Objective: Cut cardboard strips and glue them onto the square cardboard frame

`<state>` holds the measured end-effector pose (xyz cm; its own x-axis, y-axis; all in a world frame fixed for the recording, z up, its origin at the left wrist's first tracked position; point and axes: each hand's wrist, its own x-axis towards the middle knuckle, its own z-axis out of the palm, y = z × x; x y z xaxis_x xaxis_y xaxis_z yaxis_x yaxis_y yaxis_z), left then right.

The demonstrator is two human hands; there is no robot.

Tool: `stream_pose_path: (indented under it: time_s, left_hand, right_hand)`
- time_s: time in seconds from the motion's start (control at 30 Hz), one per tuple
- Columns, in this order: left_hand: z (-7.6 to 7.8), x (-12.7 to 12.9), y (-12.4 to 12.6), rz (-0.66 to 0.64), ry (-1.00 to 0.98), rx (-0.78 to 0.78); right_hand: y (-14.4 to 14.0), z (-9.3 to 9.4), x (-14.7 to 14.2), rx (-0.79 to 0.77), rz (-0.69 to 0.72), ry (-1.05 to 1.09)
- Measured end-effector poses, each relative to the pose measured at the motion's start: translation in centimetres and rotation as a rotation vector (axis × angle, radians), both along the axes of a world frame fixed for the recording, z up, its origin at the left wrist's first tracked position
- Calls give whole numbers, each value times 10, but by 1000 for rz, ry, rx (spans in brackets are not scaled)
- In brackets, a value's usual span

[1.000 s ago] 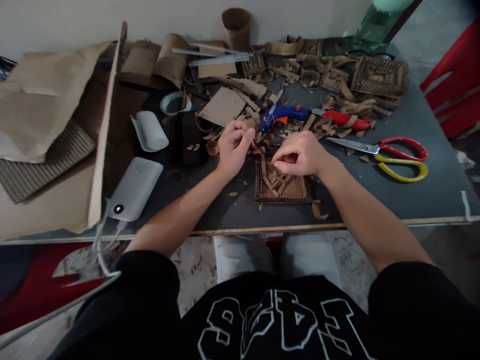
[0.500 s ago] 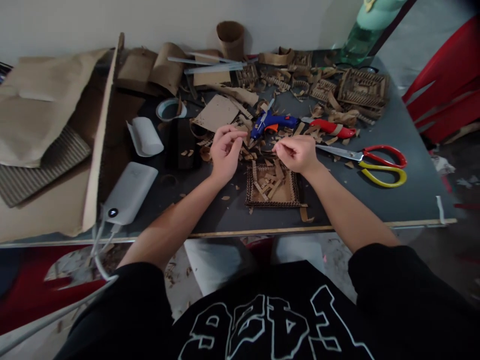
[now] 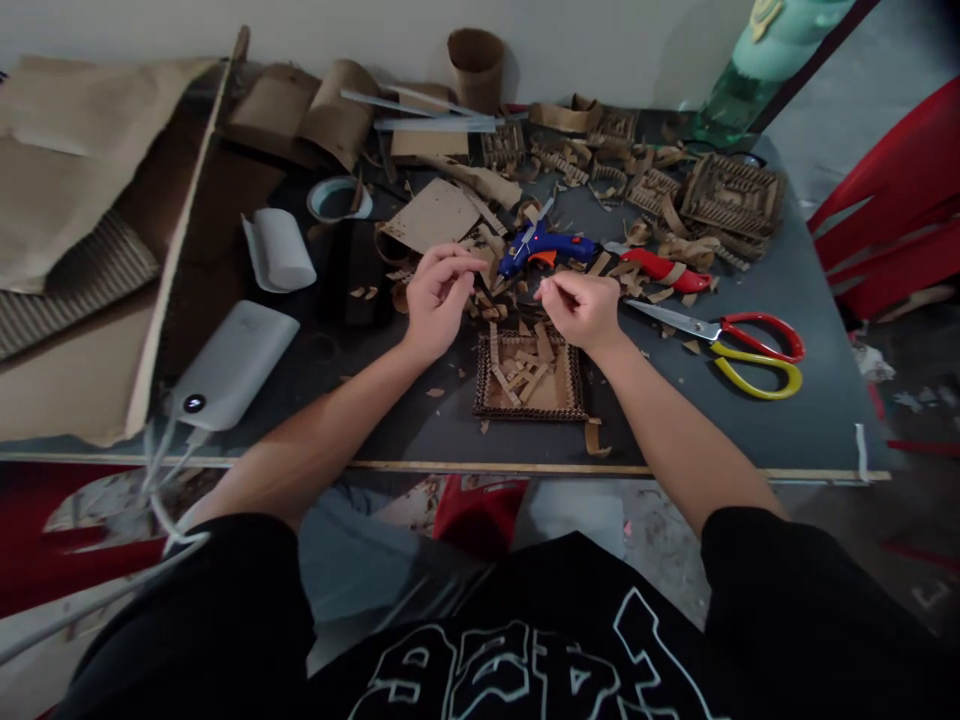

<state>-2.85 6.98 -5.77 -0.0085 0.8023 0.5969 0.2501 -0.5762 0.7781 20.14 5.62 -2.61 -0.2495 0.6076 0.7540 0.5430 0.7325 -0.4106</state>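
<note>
Left hand [image 3: 435, 298]: raised just above the worktop [image 3: 787, 420] near mid-width, fingers curled, thumb and fingertips pinched together; whatever is pinched is too small to be told.

Right hand [image 3: 581, 308]: pinched likewise over the far edge of the cardboard tray [image 3: 529, 375], as if a small scrap were held for fitting.

Cardboard tray: lies flat near the front edge, loose strips inside.

Glue gun [image 3: 541, 247]: laid just beyond both hands, within reach.

Scissors [image 3: 731, 338]: laid toward the right edge.

Power bank [image 3: 236, 364]: near the front left.
</note>
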Motion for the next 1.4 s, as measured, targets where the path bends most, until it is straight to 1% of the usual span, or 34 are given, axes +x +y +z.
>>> stream_pose_path:
  time_s: [0.1, 0.23, 0.3, 0.33, 0.37, 0.43, 0.5, 0.57, 0.6, 0.63, 0.7, 0.77, 0.83, 0.93, 1.1, 1.2, 1.23, 1.3, 1.33, 1.4]
  left_hand:
    - [1, 0, -3, -32, -17, 6]
    - [6, 3, -10, -86, -23, 5]
    - [10, 5, -14, -93, 25, -5]
    - [11, 6, -16, -93, 46, -10]
    - [14, 6, -18, -93, 61, -5]
    - [18, 8, -22, -101, 93, 23]
    - [24, 10, -27, -113, 146, 71]
    - [29, 11, -32, -138, 218, 85]
    - [31, 11, -33, -146, 249, 84]
    - [32, 11, -35, -154, 274, 84]
    - [32, 11, -35, -158, 303, 91]
    - [29, 11, -33, -147, 302, 105]
    - [24, 10, -29, -106, 277, 115]
    - [17, 9, -22, -59, 254, 123]
    - [12, 8, -14, -67, 282, 127]
    - [12, 7, -12, -65, 289, 132]
    - [13, 7, -12, -83, 293, 127]
    - [15, 6, -11, -164, 318, 116]
    - [16, 6, -11, -214, 339, 114]
    - [17, 7, -12, -291, 391, 120]
  right_hand:
    - [0, 0, -5, 11, -7, -9]
    - [0, 4, -7, -106, -100, 182]
    - [0, 6, 0, -114, -147, 209]
    - [0, 7, 6, -82, -160, 169]
    - [-2, 9, 13, -33, -154, 84]
    - [-6, 12, 28, 118, -117, -133]
    - [-13, 17, 40, 253, -95, -177]
    - [-21, 22, 46, 312, -130, -200]
    - [-24, 24, 47, 326, -157, -228]
    - [-26, 25, 47, 350, -141, -252]
    - [-28, 25, 44, 349, -112, -271]
    - [-27, 21, 43, 347, -137, -227]
    - [-25, 15, 43, 354, -156, -197]
    - [-18, 7, 46, 258, -191, -201]
    - [-6, -3, 49, 88, -226, -176]
    - [-6, -5, 47, 58, -230, -187]
    - [-7, -5, 46, 55, -216, -189]
    - [-10, -1, 44, 17, -156, -182]
    - [-12, 2, 43, -22, -102, -184]
    - [-16, 8, 42, -100, 51, -232]
